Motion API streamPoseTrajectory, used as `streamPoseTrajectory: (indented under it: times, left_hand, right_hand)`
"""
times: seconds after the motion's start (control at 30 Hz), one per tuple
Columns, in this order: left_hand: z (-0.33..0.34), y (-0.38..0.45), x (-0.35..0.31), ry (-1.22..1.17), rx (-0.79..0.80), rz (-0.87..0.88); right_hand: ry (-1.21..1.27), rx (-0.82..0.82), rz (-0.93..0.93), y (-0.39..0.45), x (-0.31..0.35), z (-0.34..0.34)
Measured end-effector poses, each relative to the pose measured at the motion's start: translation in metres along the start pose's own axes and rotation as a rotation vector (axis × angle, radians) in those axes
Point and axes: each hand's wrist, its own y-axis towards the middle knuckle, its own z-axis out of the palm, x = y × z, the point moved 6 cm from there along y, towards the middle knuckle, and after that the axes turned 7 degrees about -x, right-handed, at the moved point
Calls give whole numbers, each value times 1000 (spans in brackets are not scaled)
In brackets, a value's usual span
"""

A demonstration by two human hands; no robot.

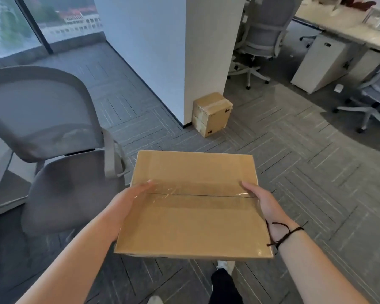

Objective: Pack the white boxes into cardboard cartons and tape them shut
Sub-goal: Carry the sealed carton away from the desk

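A taped cardboard carton (pixel 193 224) is carried at waist height in front of me, its flaps closed under clear tape along the middle seam. My left hand (pixel 127 199) holds its left side, thumb lying on top near the tape. My right hand (pixel 264 204) holds the right side, thumb on the top edge; the fingers of both hands are hidden under the carton. Two more taped cartons (pixel 212 114) stand stacked on the carpet against a white pillar (pixel 206 58). No white boxes are in sight.
A grey mesh office chair (pixel 53 137) stands close on my left. Further chairs (pixel 259 40) and a white drawer unit (pixel 316 62) sit under a desk (pixel 338 23) at the back right. Grey carpet (pixel 305 172) lies between me and the stack. My leg and shoe (pixel 225 279) show below.
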Motion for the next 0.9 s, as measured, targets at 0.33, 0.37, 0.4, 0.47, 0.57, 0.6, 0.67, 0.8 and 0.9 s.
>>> streamPoseTrajectory:
  times: [0.33, 0.37, 0.4, 0.47, 0.57, 0.6, 0.67, 0.8, 0.9]
  left_hand:
    - [163, 83, -53, 146, -44, -95]
    - [179, 84, -57, 154, -35, -109]
    - [194, 85, -63, 153, -12, -119]
    - [220, 97, -73, 125, -1, -129]
    - [247, 121, -95, 82, -35, -107]
    - [259, 129, -105, 96, -42, -100]
    - [273, 147, -118, 116, 60, -28]
    - [292, 209, -143, 43, 37, 86]
    - [322, 258, -154, 18, -25, -198]
  right_hand:
    - [55, 8, 52, 118, 110, -92]
    - [59, 13, 51, 128, 125, -100]
    - [58, 19, 47, 139, 140, -108]
    - [39, 30, 46, 162, 167, -118]
    - [44, 56, 53, 192, 197, -124]
    - [48, 58, 54, 203, 205, -126]
    - [46, 58, 59, 227, 219, -128]
    - [26, 32, 84, 283, 247, -126]
    - [27, 15, 108, 325, 276, -121]
